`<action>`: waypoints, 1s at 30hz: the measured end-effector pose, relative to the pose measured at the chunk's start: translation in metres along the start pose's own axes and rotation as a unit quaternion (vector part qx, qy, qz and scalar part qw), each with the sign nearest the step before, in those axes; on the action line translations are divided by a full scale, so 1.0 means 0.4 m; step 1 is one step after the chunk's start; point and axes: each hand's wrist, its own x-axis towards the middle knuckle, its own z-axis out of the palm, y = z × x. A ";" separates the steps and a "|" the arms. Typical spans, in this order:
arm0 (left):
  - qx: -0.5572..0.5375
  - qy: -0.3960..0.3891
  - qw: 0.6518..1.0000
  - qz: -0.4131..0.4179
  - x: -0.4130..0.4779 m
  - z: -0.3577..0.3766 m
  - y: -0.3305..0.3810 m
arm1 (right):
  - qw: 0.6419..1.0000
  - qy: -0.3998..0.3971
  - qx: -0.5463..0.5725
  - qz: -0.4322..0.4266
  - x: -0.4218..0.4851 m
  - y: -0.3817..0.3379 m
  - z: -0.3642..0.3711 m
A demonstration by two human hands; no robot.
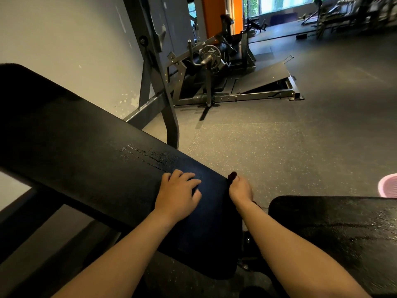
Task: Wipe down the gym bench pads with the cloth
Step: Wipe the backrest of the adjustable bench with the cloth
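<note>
A long black bench pad (pixel 86 147) is seen from above, slanting from the upper left down to the lower middle, with wet streaks glinting near its lower end. The left hand (pixel 178 194) is laid on top of this pad close to its right edge; its fingers are spread and only lightly bent, and nothing is held in it. The right hand (pixel 239 190) is pressed against the pad's right side edge, with its fingers closed round a dark red cloth (pixel 232 175). A bunch of the cloth is seen above the fingers, touching the pad's edge, and a little more of it shows below the wrist. A second black pad (pixel 343 222), also marked with wet streaks, is seen at the lower right, just beside the right forearm. At the far right edge a pink basket (pixel 388 186) is set on the speckled grey floor (pixel 279 147); it is cut off by the frame, and what it holds cannot be told. Farther back, a metal machine (pixel 227 82) loaded with a weight plate (pixel 209 53) is placed near a pale wall (pixel 64 39).
</note>
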 end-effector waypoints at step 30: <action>0.001 0.191 0.918 -0.348 -0.202 -0.127 -0.284 | 0.903 -0.085 -0.067 -0.415 -0.312 -0.374 0.192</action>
